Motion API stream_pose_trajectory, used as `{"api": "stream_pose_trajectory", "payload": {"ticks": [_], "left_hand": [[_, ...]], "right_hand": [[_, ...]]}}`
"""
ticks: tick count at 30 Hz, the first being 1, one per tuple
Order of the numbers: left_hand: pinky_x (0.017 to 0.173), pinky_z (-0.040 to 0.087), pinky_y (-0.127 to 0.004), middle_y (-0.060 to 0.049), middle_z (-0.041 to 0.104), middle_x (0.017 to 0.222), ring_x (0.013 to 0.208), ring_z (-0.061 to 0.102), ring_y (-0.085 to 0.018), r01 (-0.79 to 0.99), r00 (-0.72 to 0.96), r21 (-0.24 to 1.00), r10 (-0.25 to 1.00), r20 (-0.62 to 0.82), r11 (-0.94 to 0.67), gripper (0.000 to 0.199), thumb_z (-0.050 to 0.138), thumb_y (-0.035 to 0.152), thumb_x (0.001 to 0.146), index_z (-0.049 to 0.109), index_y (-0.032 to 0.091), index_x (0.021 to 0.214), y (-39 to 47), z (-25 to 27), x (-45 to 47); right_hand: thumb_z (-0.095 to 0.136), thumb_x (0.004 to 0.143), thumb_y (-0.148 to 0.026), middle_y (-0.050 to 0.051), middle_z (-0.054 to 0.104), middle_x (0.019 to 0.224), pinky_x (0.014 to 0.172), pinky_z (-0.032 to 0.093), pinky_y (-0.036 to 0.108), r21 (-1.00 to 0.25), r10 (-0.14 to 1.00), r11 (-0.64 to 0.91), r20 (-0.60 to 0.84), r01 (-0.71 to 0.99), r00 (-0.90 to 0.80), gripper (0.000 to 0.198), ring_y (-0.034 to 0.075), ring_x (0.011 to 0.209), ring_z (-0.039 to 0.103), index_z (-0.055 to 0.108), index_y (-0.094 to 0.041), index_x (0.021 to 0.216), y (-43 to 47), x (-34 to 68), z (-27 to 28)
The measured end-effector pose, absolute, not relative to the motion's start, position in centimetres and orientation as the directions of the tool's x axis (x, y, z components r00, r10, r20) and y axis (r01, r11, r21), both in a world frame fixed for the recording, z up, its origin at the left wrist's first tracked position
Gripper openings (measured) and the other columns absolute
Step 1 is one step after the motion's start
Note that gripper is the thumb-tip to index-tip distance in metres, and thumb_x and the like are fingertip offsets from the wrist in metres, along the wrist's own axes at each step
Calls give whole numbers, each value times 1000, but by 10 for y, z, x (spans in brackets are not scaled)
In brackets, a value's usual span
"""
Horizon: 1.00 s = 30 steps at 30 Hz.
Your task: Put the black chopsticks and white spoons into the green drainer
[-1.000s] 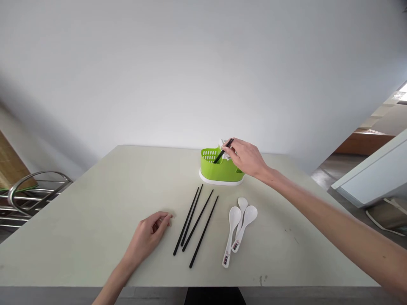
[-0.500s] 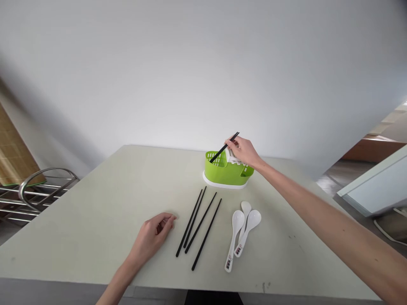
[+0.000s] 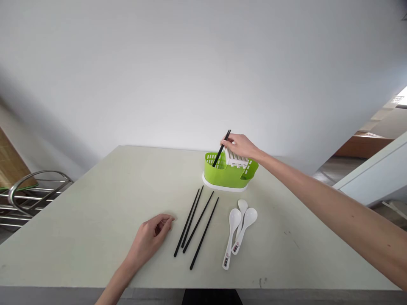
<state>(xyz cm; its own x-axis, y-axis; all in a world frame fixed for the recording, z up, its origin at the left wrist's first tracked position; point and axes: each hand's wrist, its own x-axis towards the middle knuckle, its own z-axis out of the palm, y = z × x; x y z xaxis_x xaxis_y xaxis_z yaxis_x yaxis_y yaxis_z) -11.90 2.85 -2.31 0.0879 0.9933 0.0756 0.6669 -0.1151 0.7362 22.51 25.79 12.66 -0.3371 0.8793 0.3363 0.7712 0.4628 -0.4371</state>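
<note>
My right hand (image 3: 240, 145) is closed around a pair of black chopsticks (image 3: 221, 150). Their lower ends are inside the left compartment of a green cutlery holder (image 3: 222, 176), which stands on a white oval base. A white slotted insert (image 3: 234, 157) sits in its middle, partly behind my fingers. My left hand (image 3: 154, 235) rests on the table with fingers curled and thumb against them, holding nothing. Several more black chopsticks (image 3: 203, 234) lie just to its right. Farther right, three white spoons (image 3: 235, 218) lie close together, their handles towards me.
The pale green table (image 3: 95, 212) stands against a white wall (image 3: 178, 76). A metal rack (image 3: 28, 195) is beyond its left edge, beside a rolled bamboo mat (image 3: 12, 165). At the right stands a white panel (image 3: 378, 173).
My right hand has tipped the chopsticks to a steeper angle, with their lower ends deeper in the holder. My left hand stays in place on the table. The view has shifted slightly.
</note>
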Motion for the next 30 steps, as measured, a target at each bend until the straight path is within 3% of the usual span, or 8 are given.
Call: {"api": "stream_pose_trajectory", "payload": {"ticks": [4, 10, 15, 23, 30], "left_hand": [[58, 41, -26, -2, 72, 76, 61, 56, -16, 653, 86, 749, 993, 76, -113, 45, 49, 59, 101, 75, 23, 100, 28, -22, -117], [56, 40, -26, -2, 71, 75, 60, 56, -15, 661, 118, 739, 991, 69, -130, 43, 48, 58, 102, 75, 24, 104, 29, -25, -119], [56, 38, -25, -1, 70, 73, 58, 53, -15, 676, 117, 723, 989, 86, -142, 43, 49, 58, 101, 75, 24, 103, 30, -26, -119], [56, 38, -26, -2, 70, 74, 59, 52, -15, 676, 101, 727, 993, 67, -118, 44, 49, 59, 101, 75, 23, 102, 29, -22, -117], [57, 41, -26, -3, 69, 73, 61, 55, -16, 680, 98, 722, 992, 76, -123, 46, 47, 60, 102, 74, 23, 99, 29, -23, -116]], "right_hand": [[55, 101, -33, 5, 80, 96, 75, 44, 29, -442, 890, 454, 264, 773, -371, 26, 21, 83, 68, 77, -20, 94, 274, 211, 123], [54, 102, -35, 6, 80, 104, 76, 44, 28, -474, 895, 445, 252, 760, -367, 28, 20, 88, 68, 77, -19, 104, 273, 202, 114], [53, 103, -35, 5, 80, 102, 72, 43, 27, -472, 890, 455, 260, 755, -374, 28, 19, 80, 66, 76, -19, 103, 268, 201, 116], [53, 103, -34, 5, 80, 104, 78, 45, 28, -416, 879, 476, 210, 775, -427, 27, 20, 90, 68, 76, -20, 101, 282, 203, 124], [62, 98, -38, 4, 79, 91, 73, 45, 30, -383, 873, 478, 112, 790, -474, 24, 21, 80, 67, 76, -23, 86, 308, 202, 133]]}}
